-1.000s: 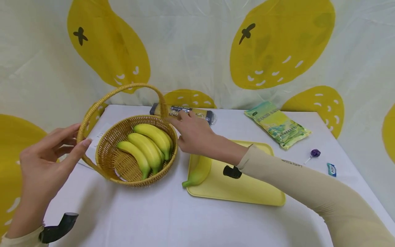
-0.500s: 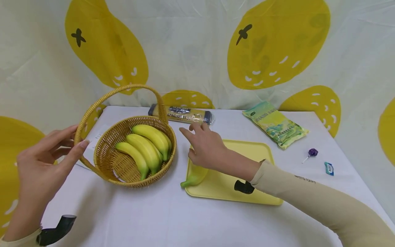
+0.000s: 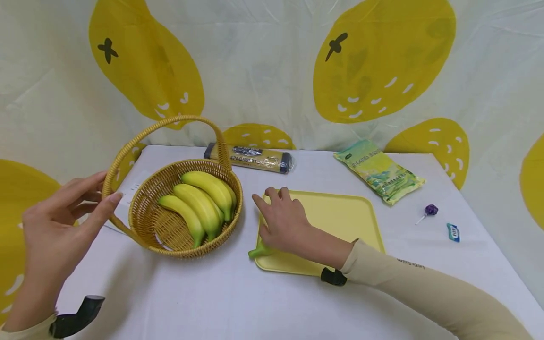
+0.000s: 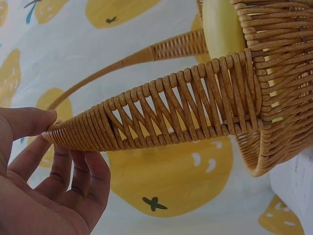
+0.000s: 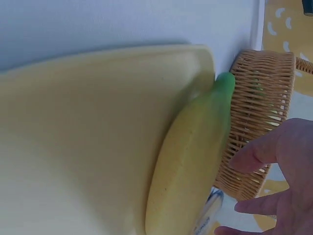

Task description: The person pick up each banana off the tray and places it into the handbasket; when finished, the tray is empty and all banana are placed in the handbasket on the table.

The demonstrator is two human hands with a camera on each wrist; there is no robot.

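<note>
My left hand (image 3: pixel 63 224) pinches the handle of a wicker basket (image 3: pixel 142 212) between thumb and fingers, clearly seen in the left wrist view. Inside the basket lie several yellow bananas (image 3: pixel 195 208) with green ends. A single banana (image 5: pixel 190 166) rests along the left side of a yellow tray (image 3: pixel 340 215); in the head view only its green end shows. Over that banana hovers my right hand (image 3: pixel 286 224), its fingers spread and loosely bent. In the right wrist view a gap shows between the thumb and the banana.
A spaghetti pack (image 3: pixel 259 158) lies behind the basket. At the back right is a green and yellow bag (image 3: pixel 380 171). A purple lollipop (image 3: pixel 430 210) and a small blue packet (image 3: pixel 453 232) lie at the right. The patterned curtain (image 3: pixel 259 71) hangs behind the table.
The right hand has left the basket's right rim, moving right and then lower over the banana on the tray. My left hand keeps its hold on the basket handle.
</note>
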